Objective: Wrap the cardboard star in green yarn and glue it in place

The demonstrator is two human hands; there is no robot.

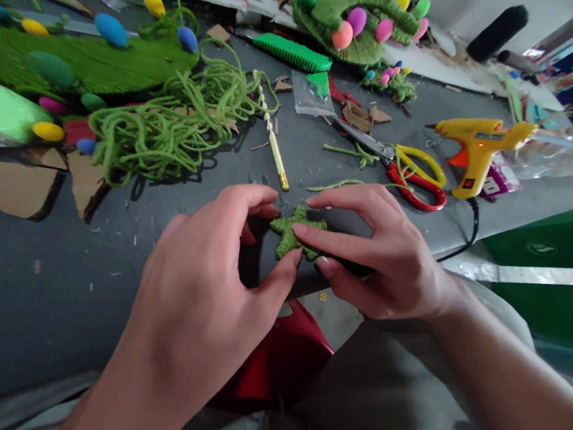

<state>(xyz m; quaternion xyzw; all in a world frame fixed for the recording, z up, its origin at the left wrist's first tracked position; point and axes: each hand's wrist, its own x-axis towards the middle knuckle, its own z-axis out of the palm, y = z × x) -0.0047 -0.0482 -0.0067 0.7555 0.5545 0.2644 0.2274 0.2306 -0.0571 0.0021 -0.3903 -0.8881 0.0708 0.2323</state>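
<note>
A small star wrapped in green yarn (pixel 289 240) lies near the front edge of the grey table, between both hands. My left hand (pixel 204 255) curves around its left side, fingers apart; the thumb tip touches or nearly touches the star's lower point. With its fingers spread, my right hand (pixel 385 253) rests one fingertip on top of the star, and its thumb is beside the lower right point. A loose strand of green yarn (pixel 337 184) runs behind the right fingers toward the scissors (pixel 413 177), which have red and yellow handles.
Left of centre sits a tangled heap of green yarn (pixel 168 121) beside cardboard pieces (pixel 13 185). A pencil (pixel 274 146) and a green utility knife (pixel 292 52) lie beyond my hands. At right stands a yellow glue gun (pixel 481 148), its light lit. Yarn-covered decorations with coloured eggs (pixel 354 15) are behind.
</note>
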